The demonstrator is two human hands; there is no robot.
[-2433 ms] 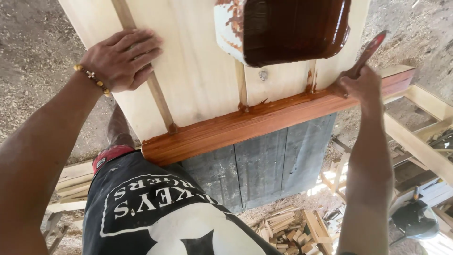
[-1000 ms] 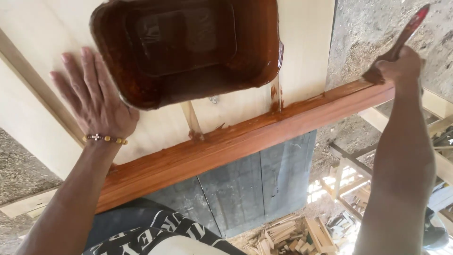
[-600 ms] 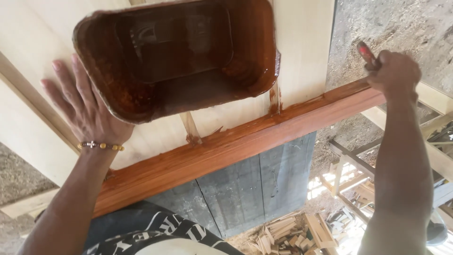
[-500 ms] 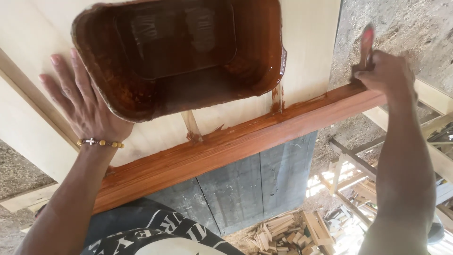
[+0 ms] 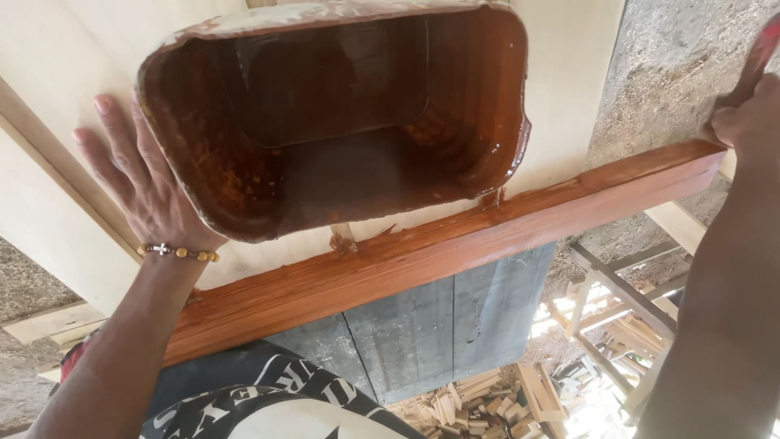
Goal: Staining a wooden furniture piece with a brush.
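Fingers of left hand (image 5: pixel 150 195) spread flat beside stained tub (image 5: pixel 341 114); right hand (image 5: pixel 751 114) gripping brush handle (image 5: pixel 760 57) at beam end (image 5: pixel 691 167).

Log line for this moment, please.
left hand flat on pale panel beside stain tub | right hand grips brush at stained rail end

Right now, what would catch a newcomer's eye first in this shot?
The big stain-coated tub at top centre, its inside slick and red-brown, sitting on the pale panel. Below it the freshly stained rail runs slantwise across the frame. The left hand lies flat on the panel beside the tub; the right hand grips a brush handle at the rail's far end.
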